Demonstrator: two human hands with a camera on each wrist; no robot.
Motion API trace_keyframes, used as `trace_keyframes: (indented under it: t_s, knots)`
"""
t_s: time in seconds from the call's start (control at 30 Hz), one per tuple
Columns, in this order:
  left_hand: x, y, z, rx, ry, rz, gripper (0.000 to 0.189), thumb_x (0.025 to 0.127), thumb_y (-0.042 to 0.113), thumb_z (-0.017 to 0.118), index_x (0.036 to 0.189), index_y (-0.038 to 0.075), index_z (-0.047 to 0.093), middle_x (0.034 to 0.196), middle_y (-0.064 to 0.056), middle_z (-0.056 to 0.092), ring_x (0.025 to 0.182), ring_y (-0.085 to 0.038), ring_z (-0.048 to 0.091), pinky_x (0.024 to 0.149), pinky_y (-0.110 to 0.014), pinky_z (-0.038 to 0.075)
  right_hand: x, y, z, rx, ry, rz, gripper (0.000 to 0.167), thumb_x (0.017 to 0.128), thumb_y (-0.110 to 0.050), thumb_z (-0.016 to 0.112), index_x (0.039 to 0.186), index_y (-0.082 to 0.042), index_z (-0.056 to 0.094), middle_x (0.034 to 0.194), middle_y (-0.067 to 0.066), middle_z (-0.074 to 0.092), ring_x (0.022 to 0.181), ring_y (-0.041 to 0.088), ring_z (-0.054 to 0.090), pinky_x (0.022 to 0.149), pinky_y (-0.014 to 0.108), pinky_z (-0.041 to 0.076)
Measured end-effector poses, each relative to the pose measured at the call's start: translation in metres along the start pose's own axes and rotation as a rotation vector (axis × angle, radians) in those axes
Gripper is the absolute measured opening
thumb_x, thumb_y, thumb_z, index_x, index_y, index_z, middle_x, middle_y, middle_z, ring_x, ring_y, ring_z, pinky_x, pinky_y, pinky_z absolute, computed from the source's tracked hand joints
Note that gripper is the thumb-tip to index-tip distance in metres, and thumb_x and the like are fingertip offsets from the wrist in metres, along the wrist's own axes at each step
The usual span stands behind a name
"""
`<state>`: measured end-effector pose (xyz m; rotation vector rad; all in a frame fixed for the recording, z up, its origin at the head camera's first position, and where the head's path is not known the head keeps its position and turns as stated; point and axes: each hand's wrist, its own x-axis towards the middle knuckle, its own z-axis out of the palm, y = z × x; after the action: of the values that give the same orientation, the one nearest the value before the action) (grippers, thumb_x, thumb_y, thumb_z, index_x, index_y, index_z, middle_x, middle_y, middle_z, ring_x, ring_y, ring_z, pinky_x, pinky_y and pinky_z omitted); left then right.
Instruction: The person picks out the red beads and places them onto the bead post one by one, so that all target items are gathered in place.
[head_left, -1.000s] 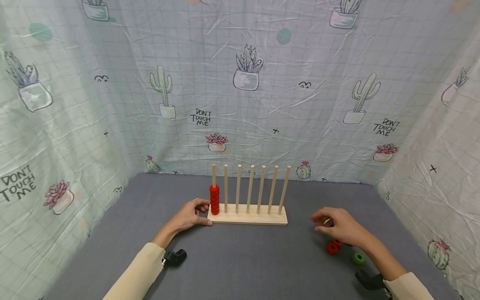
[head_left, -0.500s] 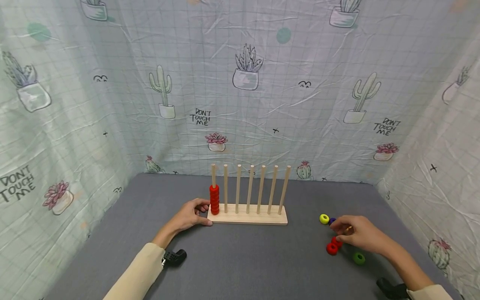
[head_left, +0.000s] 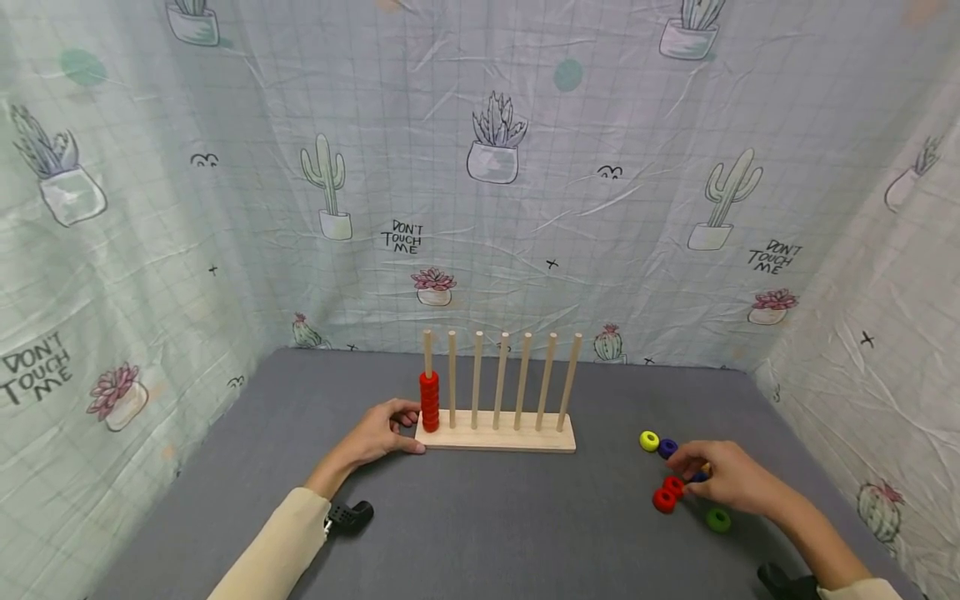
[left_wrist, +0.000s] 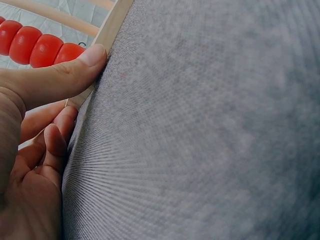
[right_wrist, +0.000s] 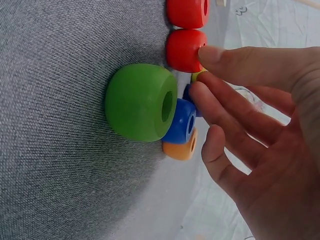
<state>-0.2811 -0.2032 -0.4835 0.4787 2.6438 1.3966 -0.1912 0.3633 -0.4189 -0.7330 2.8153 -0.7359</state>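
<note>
A wooden peg rack (head_left: 495,439) with a row of upright pegs stands on the grey table. Its leftmost peg carries a stack of red beads (head_left: 429,402); the other pegs are bare. At the rack's left end my left hand (head_left: 382,432) grips the base, thumb on the front edge, as the left wrist view shows. My right hand (head_left: 731,477) hovers among loose beads, fingers spread and loosely bent. Its thumb tip overlaps a red bead (right_wrist: 185,50) lying on the table; whether they touch I cannot tell. A second red bead (head_left: 664,500) lies beside it.
Around the right hand lie a yellow bead (head_left: 648,442), a dark blue bead (head_left: 667,448), a green bead (head_left: 717,521), another blue bead (right_wrist: 182,122) and an orange bead (right_wrist: 180,149). A cactus-print cloth (head_left: 555,208) hangs behind and beside the table.
My right hand has let go of the yellow bead, which now lies on the table, and has moved right and nearer, to the red beads. The left hand keeps its hold on the rack.
</note>
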Motion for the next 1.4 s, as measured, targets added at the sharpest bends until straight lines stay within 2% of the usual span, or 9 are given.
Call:
trace_keyframes:
  t_s: [0.17,0.43,0.83,1.2,1.4]
  knots:
    - [-0.001,0.000,0.001,-0.012,0.000,-0.004,0.073,0.072,0.017,0.094,0.135,-0.003,0.062,0.114,-0.012,0.066,0.099,-0.020,0.057,0.077,-0.023,0.044,0.001,0.000,0.002,0.002,-0.005,-0.002,0.029,0.080,-0.009,0.084,0.108,-0.008,0.075,0.097,-0.004,0.075,0.084,0.005,0.068,0.069,0.028,0.053]
    - [0.000,0.000,0.000,-0.004,0.001,-0.005,0.073,0.072,0.018,0.095,0.134,-0.003,0.063,0.114,-0.011,0.066,0.099,-0.020,0.057,0.078,-0.023,0.045,0.003,-0.002,0.006,0.028,0.005,-0.007,0.021,0.085,-0.014,0.083,0.105,-0.012,0.076,0.095,-0.006,0.075,0.082,-0.001,0.066,0.069,0.026,0.051]
    - [0.000,0.001,0.000,0.010,0.009,0.006,0.073,0.070,0.019,0.095,0.133,-0.002,0.064,0.111,-0.010,0.066,0.097,-0.020,0.056,0.075,-0.022,0.044,0.006,-0.002,0.005,0.079,-0.075,0.017,0.030,0.084,-0.012,0.082,0.113,-0.010,0.075,0.103,-0.001,0.074,0.088,0.005,0.067,0.071,0.025,0.053]
    - [0.000,0.000,0.000,0.006,0.010,0.010,0.072,0.071,0.019,0.095,0.132,-0.002,0.065,0.111,-0.011,0.066,0.097,-0.020,0.056,0.075,-0.023,0.044,0.009,0.002,0.007,0.095,-0.098,0.033,0.030,0.085,-0.009,0.081,0.114,-0.008,0.075,0.103,-0.001,0.074,0.086,0.003,0.066,0.068,0.024,0.052]
    - [0.000,-0.001,0.001,0.006,0.011,0.006,0.072,0.071,0.019,0.095,0.132,-0.002,0.064,0.112,-0.010,0.066,0.097,-0.018,0.056,0.074,-0.023,0.044,0.010,-0.003,0.004,0.070,-0.080,0.034,0.029,0.084,-0.009,0.081,0.113,-0.009,0.075,0.100,-0.003,0.074,0.082,-0.001,0.064,0.065,0.024,0.049]
